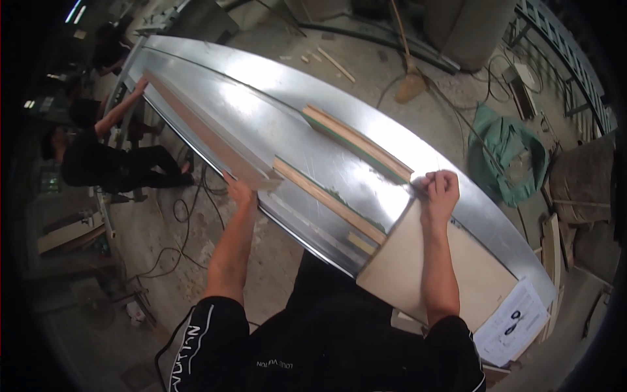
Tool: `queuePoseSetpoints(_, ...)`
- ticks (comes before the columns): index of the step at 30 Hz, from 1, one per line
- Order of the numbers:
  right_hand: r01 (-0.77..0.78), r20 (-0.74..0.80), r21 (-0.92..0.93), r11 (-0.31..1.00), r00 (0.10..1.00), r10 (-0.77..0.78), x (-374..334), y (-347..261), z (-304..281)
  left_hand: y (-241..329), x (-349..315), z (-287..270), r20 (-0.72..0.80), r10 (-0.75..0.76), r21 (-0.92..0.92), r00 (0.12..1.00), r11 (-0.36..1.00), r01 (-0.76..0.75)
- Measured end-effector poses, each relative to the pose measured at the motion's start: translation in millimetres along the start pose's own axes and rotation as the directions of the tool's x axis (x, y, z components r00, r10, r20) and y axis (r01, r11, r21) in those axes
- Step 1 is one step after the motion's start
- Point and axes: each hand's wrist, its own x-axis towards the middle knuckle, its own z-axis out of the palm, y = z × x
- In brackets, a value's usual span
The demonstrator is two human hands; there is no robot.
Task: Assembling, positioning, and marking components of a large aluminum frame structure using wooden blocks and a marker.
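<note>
My left hand grips the near edge of a long, narrow panel with a brown face and pale grey borders. The panel lies along the near side of a shiny metal-topped table. My right hand is closed, its fingers curled together above the metal; what they hold, if anything, is hidden. Close by it are the end of a wooden strip with green edges and a square beige board. A second wooden strip runs between my hands.
A co-worker in dark clothes reaches to the panel's far end. Printed paper lies at the table's right end. A green sack, a broom, cables and wood scraps are on the floor around.
</note>
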Motion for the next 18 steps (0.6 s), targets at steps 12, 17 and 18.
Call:
queuePoseSetpoints(12,0.056,0.009,-0.015,0.998,0.998,-0.055,-6,1,2,3,-5,8,-0.125,-0.141,0.023,0.982,0.989,0.145)
queuePoseSetpoints(17,0.081,0.033,0.052,0.995,0.996,-0.083,-9,-2,9,41,-21,-6,-0.081,-0.277,0.14,0.957,0.948,0.286)
queuePoseSetpoints(18,0.058,0.032,0.074,0.996,0.998,-0.06,-11,-5,12,48,-23,-9,-0.094,-0.28,0.127,0.955,0.948,0.291)
